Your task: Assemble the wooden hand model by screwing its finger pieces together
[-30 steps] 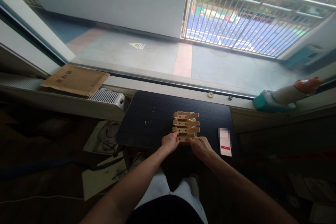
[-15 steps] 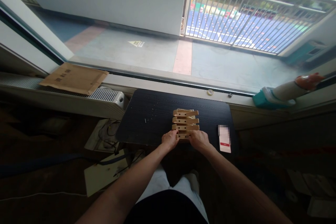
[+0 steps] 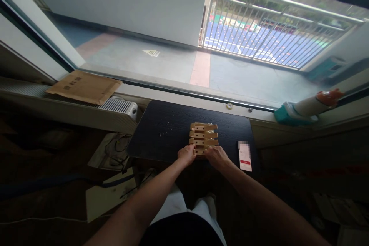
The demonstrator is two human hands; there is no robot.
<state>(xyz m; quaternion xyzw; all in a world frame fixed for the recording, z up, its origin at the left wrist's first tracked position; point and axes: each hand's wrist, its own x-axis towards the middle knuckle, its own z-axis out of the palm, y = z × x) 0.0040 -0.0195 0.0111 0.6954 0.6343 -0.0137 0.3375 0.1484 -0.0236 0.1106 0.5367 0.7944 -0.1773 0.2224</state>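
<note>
Head camera view: Over the past second, the right hand (image 3: 216, 157) has edged inward along the nearest wooden piece (image 3: 199, 152), its fingers now covering more of that piece's right end, while the left hand (image 3: 186, 154) has kept its fingers closed on the opposite end. Both appear to grip the piece, though the undersides of the fingers are hidden. Just beyond the fingertips, three more wooden pieces (image 3: 203, 135) remain lined up on the dark counter (image 3: 175, 115), suggesting that work is still confined to the closest one. A phone (image 3: 245, 161) lies right of the right-hand fingers; white scraps (image 3: 160, 134) lie beyond the left.
</note>
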